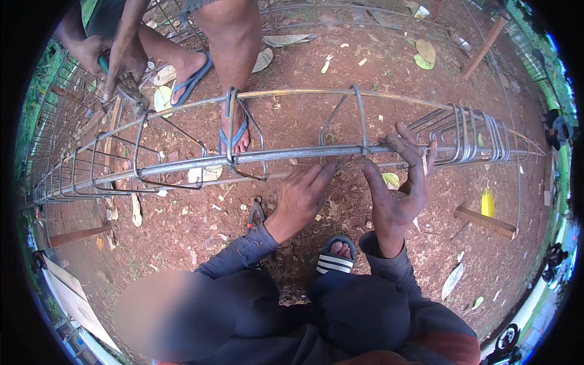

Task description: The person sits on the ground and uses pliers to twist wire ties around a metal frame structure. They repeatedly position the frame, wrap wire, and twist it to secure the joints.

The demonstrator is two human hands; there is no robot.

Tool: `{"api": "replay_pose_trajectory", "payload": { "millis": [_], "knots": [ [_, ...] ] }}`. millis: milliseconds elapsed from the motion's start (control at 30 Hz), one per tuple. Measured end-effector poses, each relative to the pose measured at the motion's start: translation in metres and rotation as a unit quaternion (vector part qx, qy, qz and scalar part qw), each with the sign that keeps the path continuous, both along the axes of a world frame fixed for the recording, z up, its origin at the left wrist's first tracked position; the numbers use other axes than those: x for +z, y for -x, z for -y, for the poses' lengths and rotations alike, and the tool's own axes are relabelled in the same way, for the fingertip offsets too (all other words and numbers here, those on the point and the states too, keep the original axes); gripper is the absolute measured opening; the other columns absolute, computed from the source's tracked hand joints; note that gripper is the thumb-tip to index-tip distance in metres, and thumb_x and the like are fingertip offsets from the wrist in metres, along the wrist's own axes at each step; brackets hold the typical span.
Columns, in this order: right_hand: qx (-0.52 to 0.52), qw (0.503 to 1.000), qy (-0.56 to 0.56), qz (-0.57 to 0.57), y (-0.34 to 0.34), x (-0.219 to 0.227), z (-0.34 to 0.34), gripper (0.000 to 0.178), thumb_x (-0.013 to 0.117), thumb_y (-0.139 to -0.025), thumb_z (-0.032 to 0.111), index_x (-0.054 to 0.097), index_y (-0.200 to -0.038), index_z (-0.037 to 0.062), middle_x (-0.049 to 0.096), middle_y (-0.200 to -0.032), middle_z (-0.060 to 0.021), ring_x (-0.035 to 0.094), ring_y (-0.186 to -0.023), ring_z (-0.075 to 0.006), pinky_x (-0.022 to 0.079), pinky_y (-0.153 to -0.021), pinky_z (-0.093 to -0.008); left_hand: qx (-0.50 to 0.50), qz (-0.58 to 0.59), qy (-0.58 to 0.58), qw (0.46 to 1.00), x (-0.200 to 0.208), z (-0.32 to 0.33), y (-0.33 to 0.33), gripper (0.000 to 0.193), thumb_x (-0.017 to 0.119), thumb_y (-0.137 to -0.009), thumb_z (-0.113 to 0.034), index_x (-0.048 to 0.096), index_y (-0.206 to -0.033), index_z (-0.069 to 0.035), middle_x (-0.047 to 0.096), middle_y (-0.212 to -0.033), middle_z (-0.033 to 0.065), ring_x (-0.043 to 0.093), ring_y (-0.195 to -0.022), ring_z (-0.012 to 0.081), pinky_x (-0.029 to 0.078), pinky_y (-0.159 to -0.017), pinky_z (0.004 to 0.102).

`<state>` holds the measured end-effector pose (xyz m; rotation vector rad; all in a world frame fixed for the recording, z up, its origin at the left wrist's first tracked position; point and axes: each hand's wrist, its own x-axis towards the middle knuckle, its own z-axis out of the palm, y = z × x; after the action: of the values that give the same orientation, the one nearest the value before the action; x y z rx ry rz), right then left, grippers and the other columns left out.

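A long steel rebar cage (292,154) with square stirrups crosses in front of me. My left hand (304,198) reaches up to its near bar, fingertips pressed together just left of a stirrup (360,118). What they pinch is too small to make out; it may be thin wire. My right hand (398,191) is at the same joint from the right, thumb and fingers spread apart. Its index finger touches the bar and its thumb points toward my left fingertips. Pincers with red handles (257,213) lie on the soil beside my left wrist.
Several bunched stirrups (477,135) hang on the cage's right part. Wooden stakes (486,222) stand on both sides. Across the cage, a co-worker's hands (125,61) hold a metal tool (132,97) at the left. That person's sandalled foot (234,131) is close to the bars.
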<state>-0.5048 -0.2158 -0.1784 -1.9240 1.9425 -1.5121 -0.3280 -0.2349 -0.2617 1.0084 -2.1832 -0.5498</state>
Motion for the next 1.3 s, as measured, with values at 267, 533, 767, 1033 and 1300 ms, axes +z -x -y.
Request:
{"api": "replay_pose_trajectory", "payload": {
  "millis": [267, 533, 767, 1033, 1300],
  "knots": [
    [0.024, 0.998, 0.019, 0.052, -0.014, 0.005, -0.005, 0.031, 0.085, -0.077, 0.000, 0.075, -0.105, 0.0072, 0.074, -0.106, -0.0063, 0.068, -0.114, -0.0243, 0.013, -0.127, -0.0547, -0.070, 0.097, 0.040, 0.992, 0.061, -0.013, -0.053, 0.047, 0.067, -0.076, -0.004, 0.065, -0.123, 0.002, 0.063, -0.091, 0.0128, 0.067, -0.076, 0.0311, 0.053, -0.065, 0.0394],
    [0.061, 0.994, 0.067, 0.057, -0.003, -0.005, -0.002, 0.023, 0.080, -0.078, -0.004, 0.080, -0.097, 0.0096, 0.076, -0.099, -0.0030, 0.072, -0.106, -0.0218, 0.013, -0.128, -0.0545, -0.213, 0.092, 0.090, 0.968, 0.159, 0.003, -0.029, 0.025, 0.071, -0.076, -0.003, 0.067, -0.101, -0.001, 0.064, -0.083, 0.0103, 0.064, -0.063, 0.0282, 0.050, -0.056, 0.0398],
    [0.075, 0.988, 0.137, -0.009, 0.005, -0.022, 0.007, 0.030, 0.082, -0.077, 0.000, 0.080, -0.104, 0.0136, 0.077, -0.104, -0.0046, 0.074, -0.107, -0.0234, 0.026, -0.124, -0.0507, -0.165, 0.071, -0.161, 0.970, 0.206, 0.088, 0.008, 0.012, 0.066, -0.083, -0.008, 0.064, -0.090, 0.001, 0.059, -0.075, 0.0142, 0.063, -0.063, 0.0340, 0.046, -0.060, 0.0405],
    [0.132, 0.959, 0.076, -0.238, 0.032, 0.014, 0.006, 0.029, 0.072, -0.076, 0.006, 0.076, -0.104, 0.0142, 0.066, -0.101, -0.0004, 0.063, -0.094, -0.0220, 0.047, -0.085, -0.0413, -0.269, 0.338, -0.089, 0.897, 0.217, 0.134, 0.107, 0.030, 0.054, -0.086, -0.026, 0.068, -0.074, -0.002, 0.065, -0.070, 0.0133, 0.057, -0.060, 0.0266, 0.045, -0.057, 0.0447],
    [0.265, 0.849, 0.062, -0.454, 0.038, 0.089, 0.037, 0.025, 0.069, -0.069, 0.008, 0.068, -0.094, 0.0034, 0.063, -0.097, -0.0082, 0.060, -0.091, -0.0245, 0.049, -0.076, -0.0376, -0.417, 0.495, -0.260, 0.716, 0.227, 0.164, 0.163, 0.021, 0.053, -0.082, -0.021, 0.051, -0.061, -0.018, 0.040, -0.054, -0.0053, 0.034, -0.049, 0.0097, 0.029, -0.052, 0.0305]
  ]
}}
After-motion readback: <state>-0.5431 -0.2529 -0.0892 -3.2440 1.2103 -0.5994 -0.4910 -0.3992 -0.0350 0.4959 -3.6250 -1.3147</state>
